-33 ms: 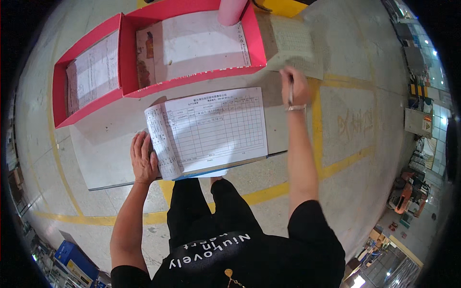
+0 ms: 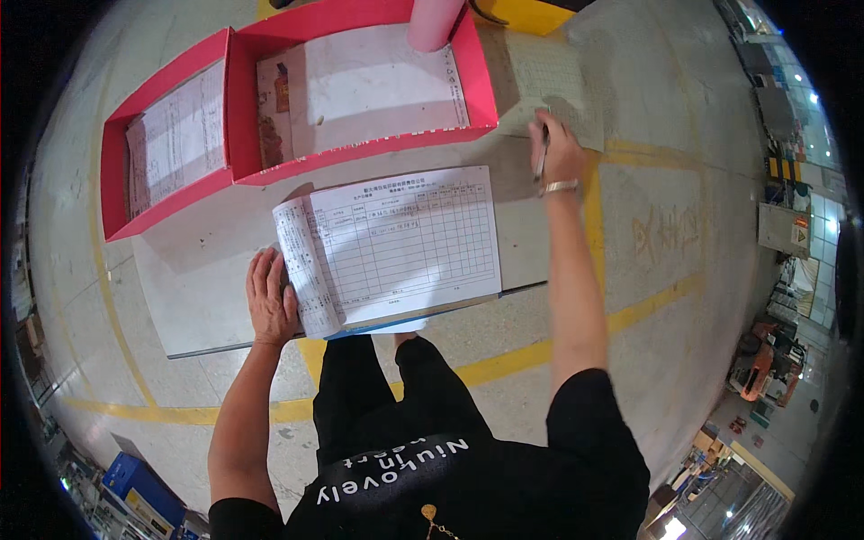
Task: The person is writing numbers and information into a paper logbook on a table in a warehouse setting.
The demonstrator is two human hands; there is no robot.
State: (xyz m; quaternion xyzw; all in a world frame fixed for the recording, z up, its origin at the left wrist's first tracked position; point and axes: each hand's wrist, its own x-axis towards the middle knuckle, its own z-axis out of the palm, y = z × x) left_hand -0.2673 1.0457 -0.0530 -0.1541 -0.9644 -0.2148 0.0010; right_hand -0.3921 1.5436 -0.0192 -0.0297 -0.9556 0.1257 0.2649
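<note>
A white printed form pad [image 2: 405, 247] with its used pages rolled back lies on the table, some handwriting in its upper rows. My left hand [image 2: 273, 297] rests flat at the pad's left side, its stretched fingers beside the rolled pages [image 2: 306, 270]. Off the pad's upper right corner, my right hand [image 2: 563, 155] grips a pen [image 2: 541, 155]. It hovers near a faint sheet of lined paper [image 2: 549, 76]. A bracelet sits on my right wrist.
A red open box [image 2: 360, 139] with two compartments stands beyond the pad, with papers on its bottom and a pink cylinder [image 2: 430, 25] in its far right corner. The grey table [image 2: 202, 288] ends near my legs. Yellow lines [image 2: 504, 360] mark the floor.
My right hand, with the pen, has shifted slightly to the right and away from me, and its forearm has swung right. My left hand and the pad stay practically in place.
</note>
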